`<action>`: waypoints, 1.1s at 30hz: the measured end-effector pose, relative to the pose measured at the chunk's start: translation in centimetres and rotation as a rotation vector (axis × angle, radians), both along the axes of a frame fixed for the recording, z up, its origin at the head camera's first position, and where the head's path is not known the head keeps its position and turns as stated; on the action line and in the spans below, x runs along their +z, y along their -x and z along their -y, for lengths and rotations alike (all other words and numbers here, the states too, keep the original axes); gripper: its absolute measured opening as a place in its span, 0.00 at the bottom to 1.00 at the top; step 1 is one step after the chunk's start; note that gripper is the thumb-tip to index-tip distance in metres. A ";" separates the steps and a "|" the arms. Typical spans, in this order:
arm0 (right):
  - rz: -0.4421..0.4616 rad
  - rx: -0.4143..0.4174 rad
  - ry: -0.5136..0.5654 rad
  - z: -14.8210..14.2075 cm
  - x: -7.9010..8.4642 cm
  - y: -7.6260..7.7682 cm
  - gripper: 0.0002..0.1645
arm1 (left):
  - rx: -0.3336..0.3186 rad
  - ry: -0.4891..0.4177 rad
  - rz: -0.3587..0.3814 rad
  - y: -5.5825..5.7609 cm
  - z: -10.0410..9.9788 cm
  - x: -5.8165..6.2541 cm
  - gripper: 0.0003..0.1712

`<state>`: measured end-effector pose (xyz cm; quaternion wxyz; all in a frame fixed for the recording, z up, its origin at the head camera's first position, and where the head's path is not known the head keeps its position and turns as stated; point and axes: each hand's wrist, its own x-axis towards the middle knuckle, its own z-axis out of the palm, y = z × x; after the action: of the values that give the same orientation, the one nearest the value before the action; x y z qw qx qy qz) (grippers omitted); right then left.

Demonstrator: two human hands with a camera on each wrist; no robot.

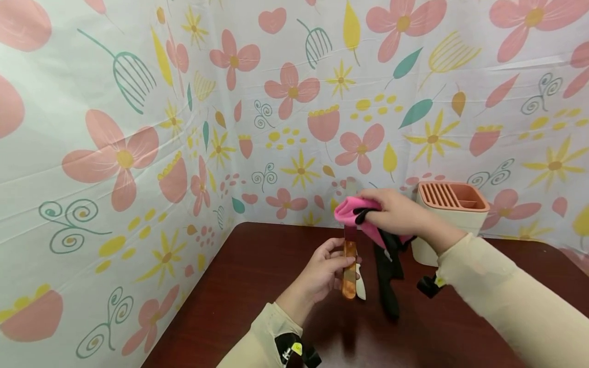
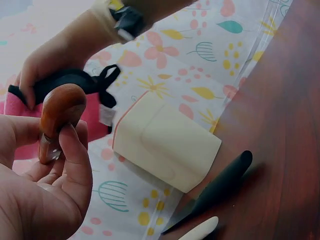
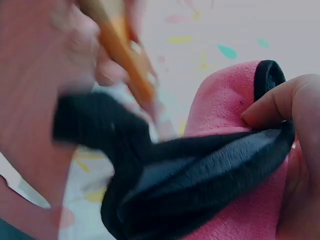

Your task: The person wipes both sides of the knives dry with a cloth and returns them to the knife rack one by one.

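My left hand (image 1: 322,273) grips a knife by its amber-brown handle (image 1: 349,278), holding it upright with the blade pointing up. In my right hand (image 1: 393,210) is a pink cloth (image 1: 348,211) with black trim and a black loop, pinched around the blade. A bit of the blade (image 1: 352,186) shows above the cloth; the rest is mostly covered. The right wrist view shows the cloth's dark underside (image 3: 200,175) folded under my thumb. Beyond the left hand, in the left wrist view, the handle's rounded end (image 2: 62,107) faces the camera.
A cream knife holder (image 1: 432,220) with a slotted orange top stands at the right back of the dark red table (image 1: 257,286). Black knives (image 1: 388,291) and a white-handled piece (image 1: 361,286) lie near the hands. Flowered sheeting (image 1: 285,153) hangs behind and at left.
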<state>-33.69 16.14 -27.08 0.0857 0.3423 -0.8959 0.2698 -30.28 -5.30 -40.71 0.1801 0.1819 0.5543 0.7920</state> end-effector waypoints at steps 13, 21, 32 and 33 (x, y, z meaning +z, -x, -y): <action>-0.110 -0.269 0.090 -0.3 0.9 6.2 0.16 | 0.005 0.022 -0.002 -0.3 -0.5 -0.1 0.25; -0.421 -0.382 0.033 0.1 -3.3 8.6 0.19 | -0.005 0.036 0.006 -0.6 -0.8 -0.3 0.25; -0.308 -0.414 0.102 1.4 -4.7 9.5 0.25 | -0.001 0.041 -0.008 -0.3 -0.6 -0.4 0.23; -0.287 -0.414 0.116 1.5 -4.8 9.5 0.26 | 0.002 0.041 -0.011 -0.2 -0.5 -0.4 0.23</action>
<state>-43.21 14.65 -31.88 0.2848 0.1811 -0.9086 0.2462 -30.04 -4.78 -41.10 0.1799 0.1816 0.5717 0.7796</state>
